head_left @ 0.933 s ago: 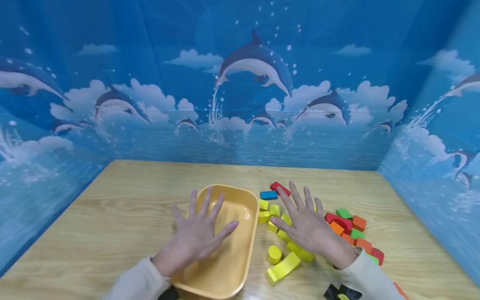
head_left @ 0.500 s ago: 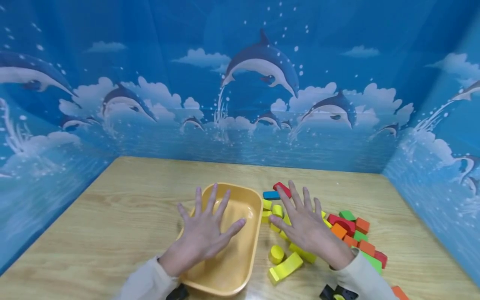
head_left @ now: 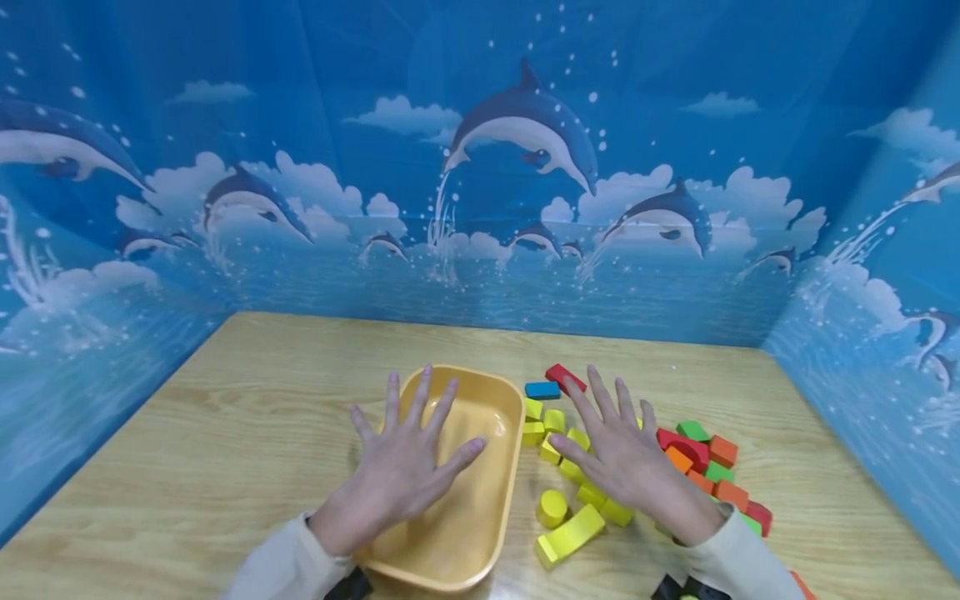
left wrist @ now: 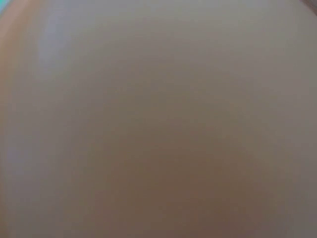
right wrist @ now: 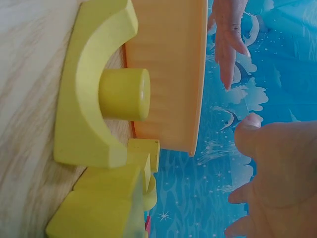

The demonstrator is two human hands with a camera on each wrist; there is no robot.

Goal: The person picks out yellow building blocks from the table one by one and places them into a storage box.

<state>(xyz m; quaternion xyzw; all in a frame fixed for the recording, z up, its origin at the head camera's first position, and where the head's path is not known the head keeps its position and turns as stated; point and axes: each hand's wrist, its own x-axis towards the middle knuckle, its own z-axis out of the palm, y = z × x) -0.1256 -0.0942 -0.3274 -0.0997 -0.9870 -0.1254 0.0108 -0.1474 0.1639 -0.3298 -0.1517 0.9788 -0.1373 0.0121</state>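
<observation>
My left hand (head_left: 401, 471) is spread over an orange-yellow plastic tray (head_left: 480, 508), fingers straight and holding nothing. To its right, my right hand (head_left: 626, 458) hovers palm down with spread fingers above a group of yellow wooden blocks (head_left: 577, 471). A yellow arch block (head_left: 570, 537) and a yellow cylinder (head_left: 552, 508) lie between the tray and the right wrist. In the right wrist view the arch (right wrist: 74, 109) curves round part of the cylinder (right wrist: 124, 94), with the tray wall (right wrist: 168, 74) behind. The left wrist view is only a brownish blur.
Red, orange and green blocks (head_left: 705, 454) lie clustered right of the right hand. A blue block (head_left: 542, 390) and a red block (head_left: 564, 377) are beyond the yellow ones. Dolphin-printed blue curtains (head_left: 480, 283) enclose the wooden table (head_left: 225, 433) at the back and sides.
The head view shifts slightly at first. Since half a second ago, my right hand has drifted a little to the right and my left a little to the left. The blocks and tray stay put.
</observation>
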